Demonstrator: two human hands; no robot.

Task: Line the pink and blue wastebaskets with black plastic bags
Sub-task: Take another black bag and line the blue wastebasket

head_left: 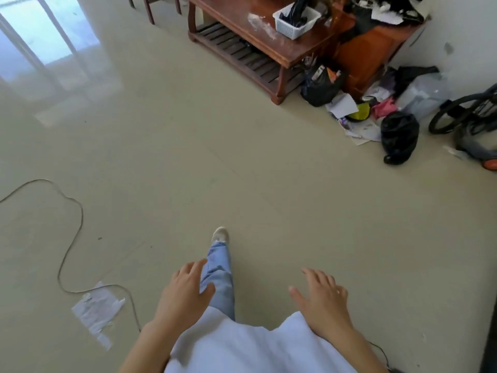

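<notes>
The pale tiled floor (242,162) fills most of your view, bare and glossy toward the far left. At the far right a low wooden table (269,47) stands against a cluttered wooden cabinet (371,47), and a white plastic basket (295,22) on the tabletop holds black plastic bags (295,12). On the floor beside the cabinet lies a heap of papers and rags (360,109), with a filled black bag (399,135) at its near edge and a vacuum cleaner (473,130) further right. No pink or blue wastebasket shows anywhere you are looking. A thin cable (70,238) loops over the floor on your left, past a crumpled sheet of paper (96,310). Nearest you, your left hand (185,289) and right hand (322,294) hang well apart, fingers spread, both empty, with one trouser leg and shoe (220,235) between them.
</notes>
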